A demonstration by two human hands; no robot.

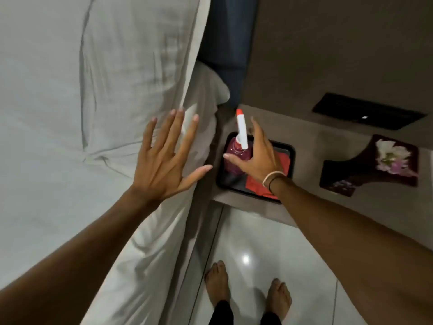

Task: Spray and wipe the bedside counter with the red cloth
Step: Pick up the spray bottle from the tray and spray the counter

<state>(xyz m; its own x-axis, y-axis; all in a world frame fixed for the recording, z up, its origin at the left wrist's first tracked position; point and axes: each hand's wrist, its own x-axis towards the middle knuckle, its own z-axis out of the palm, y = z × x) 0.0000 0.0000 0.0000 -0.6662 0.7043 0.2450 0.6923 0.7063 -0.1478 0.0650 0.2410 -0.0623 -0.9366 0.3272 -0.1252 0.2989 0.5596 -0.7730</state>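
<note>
A spray bottle (235, 152) with pink liquid and a white, red-tipped nozzle stands upright in a black tray (291, 152) on the bedside counter (311, 146). A red cloth (256, 185) lies folded in the same tray, partly under my wrist. My right hand (256, 156) hovers over the bottle with fingers spread, thumb near its shoulder, not closed on it. My left hand (167, 156) is held flat and open above the edge of the white bed, holding nothing.
White bedding (82, 90) fills the left side. On the counter to the right sit a dark tissue holder with flowers (375, 165) and a black switch panel (365, 111). Glossy tiled floor (257, 235) and bare feet (216, 282) lie below.
</note>
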